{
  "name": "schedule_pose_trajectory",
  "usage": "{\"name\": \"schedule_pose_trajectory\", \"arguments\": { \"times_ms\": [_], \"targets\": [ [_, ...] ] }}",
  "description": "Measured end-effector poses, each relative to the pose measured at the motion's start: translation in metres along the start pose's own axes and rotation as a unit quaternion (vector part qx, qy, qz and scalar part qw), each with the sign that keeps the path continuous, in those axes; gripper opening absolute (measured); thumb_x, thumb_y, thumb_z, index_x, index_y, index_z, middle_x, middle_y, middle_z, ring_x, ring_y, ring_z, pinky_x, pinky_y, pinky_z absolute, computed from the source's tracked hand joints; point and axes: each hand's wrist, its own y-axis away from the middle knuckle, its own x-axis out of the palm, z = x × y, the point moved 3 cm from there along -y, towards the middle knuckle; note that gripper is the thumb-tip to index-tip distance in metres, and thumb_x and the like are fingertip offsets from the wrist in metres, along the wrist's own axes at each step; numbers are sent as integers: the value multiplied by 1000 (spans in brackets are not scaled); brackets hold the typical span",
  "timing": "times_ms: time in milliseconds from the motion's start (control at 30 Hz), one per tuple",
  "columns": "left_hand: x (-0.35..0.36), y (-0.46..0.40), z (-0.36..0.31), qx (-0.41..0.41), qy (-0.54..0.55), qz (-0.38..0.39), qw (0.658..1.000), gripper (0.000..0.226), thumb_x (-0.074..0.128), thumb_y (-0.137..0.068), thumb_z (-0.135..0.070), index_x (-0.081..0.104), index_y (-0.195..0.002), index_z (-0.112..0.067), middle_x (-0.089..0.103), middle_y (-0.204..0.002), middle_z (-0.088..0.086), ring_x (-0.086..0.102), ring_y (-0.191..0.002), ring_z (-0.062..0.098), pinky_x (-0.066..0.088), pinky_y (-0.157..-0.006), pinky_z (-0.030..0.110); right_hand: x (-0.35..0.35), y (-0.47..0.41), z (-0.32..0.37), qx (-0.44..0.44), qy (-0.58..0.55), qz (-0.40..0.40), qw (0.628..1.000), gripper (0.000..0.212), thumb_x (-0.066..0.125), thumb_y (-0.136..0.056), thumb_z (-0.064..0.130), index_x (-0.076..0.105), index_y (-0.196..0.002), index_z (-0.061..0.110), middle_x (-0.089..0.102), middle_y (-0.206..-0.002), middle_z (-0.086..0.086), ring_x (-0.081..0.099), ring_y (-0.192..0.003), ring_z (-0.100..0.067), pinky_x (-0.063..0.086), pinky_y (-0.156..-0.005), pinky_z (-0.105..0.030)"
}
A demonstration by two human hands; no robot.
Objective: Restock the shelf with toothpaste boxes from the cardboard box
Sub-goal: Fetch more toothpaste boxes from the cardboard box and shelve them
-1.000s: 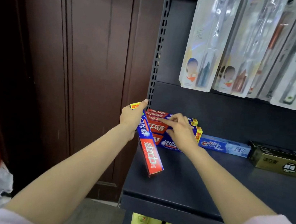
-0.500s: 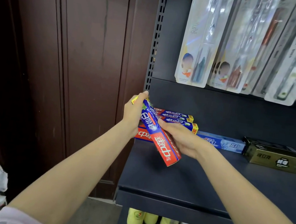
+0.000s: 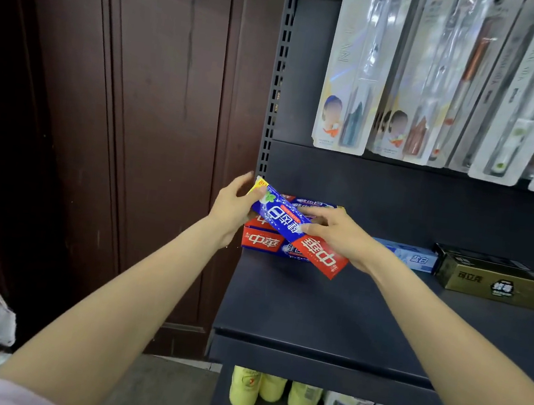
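Note:
A red-and-blue toothpaste box [image 3: 293,226] is held tilted above the back left corner of the dark shelf [image 3: 328,316]. My left hand [image 3: 234,208] grips its yellow far end. My right hand [image 3: 339,235] holds its middle, fingers over the top and thumb on the blue face. Under it lies a stack of matching toothpaste boxes [image 3: 262,240] against the shelf's back wall. The cardboard box is not in view.
A light blue toothpaste box [image 3: 414,257] and gold-black boxes [image 3: 493,276] lie further right on the shelf. Toothbrush packs [image 3: 445,76] hang above. Bottles [image 3: 274,395] stand on the lower shelf. A dark wooden door [image 3: 154,119] is left of the rack.
The held box has swung from pointing steeply down to a flatter tilt over the stack. My right hand left the stack and took hold of the box's middle.

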Motion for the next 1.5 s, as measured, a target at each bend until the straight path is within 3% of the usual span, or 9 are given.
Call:
{"name": "schedule_pose_trajectory", "arguments": {
  "times_ms": [133,200,300,400,500,633,767,1167,1500],
  "targets": [
    [15,8,10,-51,-90,98,990,56,65,-88,-20,35,-134,-10,66,-109,10,68,-89,18,55,-82,36,11,2,-10,11,-122,-32,992,45,62,-89,20,43,-130,12,61,-112,-7,62,-102,-19,52,-86,-38],
    [21,12,7,-6,-141,116,983,46,62,-90,-16,43,-132,-8,65,-108,11,67,-84,15,56,-74,29,7,1,-10,-20,-39,-118,992,66,73,-80,21,36,-133,14,51,-128,-11,52,-117,-21,46,-93,-35],
    [27,17,-5,65,-246,148,956,42,59,-92,-14,51,-133,-10,65,-109,15,63,-76,12,53,-67,21,-12,10,3,-124,141,-269,945,112,85,-64,17,11,-149,23,24,-142,-10,24,-132,-20,28,-101,-26],
    [34,19,-11,144,-450,205,857,46,56,-94,-21,48,-138,-13,60,-127,11,61,-105,21,44,-86,25,-18,14,5,-160,296,-215,917,107,81,-69,22,12,-149,30,25,-147,-1,22,-135,-17,37,-100,-30],
    [48,19,-12,218,-563,217,767,46,55,-94,-22,48,-138,-12,60,-117,16,53,-110,30,31,-81,26,-16,11,-12,-90,366,-114,919,68,72,-80,31,39,-139,26,45,-135,0,33,-128,-17,43,-94,-37],
    [61,12,8,271,-665,167,676,49,52,-95,-22,41,-142,-15,43,-132,13,39,-124,29,33,-103,36,-9,15,-33,-84,338,-195,917,52,68,-83,28,50,-131,17,43,-131,-2,35,-122,-18,47,-90,-38],
    [52,15,36,306,-785,97,531,50,53,-92,-19,37,-140,-19,33,-143,11,34,-130,30,35,-99,42,9,17,-59,-38,418,-213,882,48,62,-88,20,47,-132,13,33,-135,-8,30,-126,-24,46,-90,-35],
    [63,22,42,246,-716,79,649,47,55,-93,-20,39,-137,-14,42,-137,12,41,-128,28,39,-101,42,-2,22,-74,-19,280,-164,946,50,62,-89,26,45,-135,17,43,-132,-3,36,-127,-20,38,-103,-36],
    [196,100,44,231,-567,146,777,25,53,-88,-21,62,-111,-16,62,-115,6,57,-108,26,49,-89,39,-91,148,-123,37,281,-187,941,26,61,-89,27,64,-110,13,63,-108,-11,59,-99,-25,41,-85,-28]
  ]
}}
